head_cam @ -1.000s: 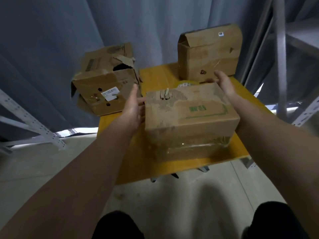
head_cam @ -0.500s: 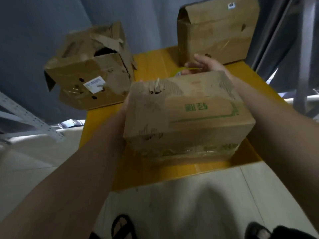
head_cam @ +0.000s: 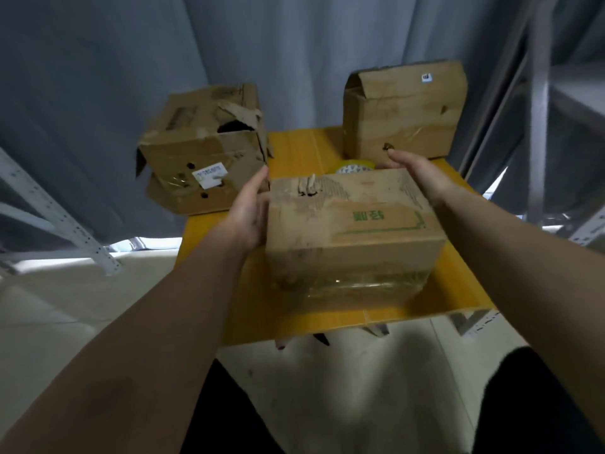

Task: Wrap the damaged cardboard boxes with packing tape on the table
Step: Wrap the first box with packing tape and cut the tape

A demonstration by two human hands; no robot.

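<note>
Lowered since half a second ago, the near cardboard box (head_cam: 352, 224) is now being rested on the yellow table (head_cam: 458, 290), where earlier it was being held higher and closer to the camera; both hands have stayed at its sides.

Head view: the box is being flanked by two bare hands. The left hand (head_cam: 247, 214) is being pressed flat against the box's left end, fingers straight and together. The right hand (head_cam: 415, 173) is being laid along the far right top edge, fingers extended and only loosely bent; whether the fingertips are being hooked over the far side cannot be told. Torn corrugation is being shown on the box top, and clear tape is already being seen around its lower front. A roll of packing tape (head_cam: 355, 167) is being partly hidden just behind the box. A crushed box (head_cam: 203, 152) is being left at the table's far left corner, overhanging the edge, and a taller box (head_cam: 404, 109) at the far right. Grey curtain (head_cam: 294, 54) is being hung behind.
</note>
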